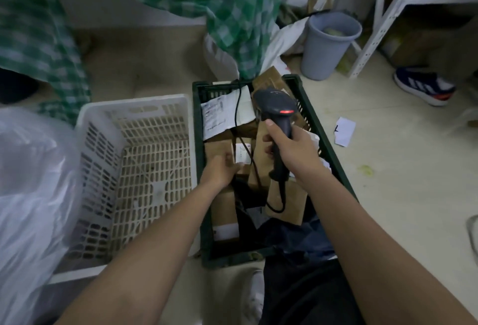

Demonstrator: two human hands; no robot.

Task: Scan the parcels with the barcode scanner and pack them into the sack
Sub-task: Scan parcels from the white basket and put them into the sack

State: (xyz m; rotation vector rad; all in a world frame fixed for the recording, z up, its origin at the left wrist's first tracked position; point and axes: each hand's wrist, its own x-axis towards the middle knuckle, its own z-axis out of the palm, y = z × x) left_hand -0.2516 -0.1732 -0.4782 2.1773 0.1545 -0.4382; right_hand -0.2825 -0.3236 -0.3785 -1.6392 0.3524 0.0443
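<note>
A dark green crate (327, 143) on the floor holds several brown cardboard parcels with white labels. My right hand (292, 149) grips the handle of a black barcode scanner (278, 115), whose red light is lit and whose head points down into the crate; its cable (239, 128) trails over the parcels. My left hand (221, 169) reaches into the crate and its fingers curl on a small brown parcel (241, 155) with a white label. A translucent white plastic sack (28, 182) bulges at the left edge.
A white slatted crate (134, 107) stands left of the green one. Green checked cloth (232, 14) hangs above. A grey bin (328, 42), white metal shelving (382, 14), a blue sneaker (424, 85) and a paper scrap (344, 130) are on the right floor.
</note>
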